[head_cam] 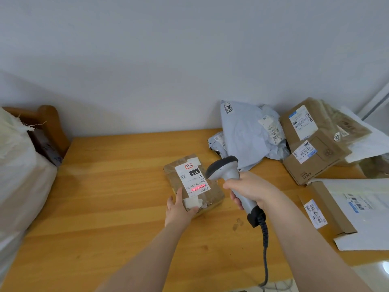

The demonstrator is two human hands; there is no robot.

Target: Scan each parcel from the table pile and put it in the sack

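Note:
A small brown taped parcel [212, 193] with a white label lies mid-table. My left hand [179, 207] holds its near end, thumb on top. My right hand [250, 189] grips a grey barcode scanner [225, 169] by the handle, its head just right of the parcel. A red scan line glows on the label's barcode. The white woven sack [19, 171] stands at the table's left edge. The pile of parcels [311, 144] lies at the back right: a pale blue mailer bag, brown cardboard boxes and white mailers.
The wooden table [105, 197] runs against a white wall. A wooden chair back [50, 125] rises behind the sack. A flat cardboard mailer and a white mailer [357, 209] lie at the right edge. The scanner's coiled cable [265, 249] hangs toward me.

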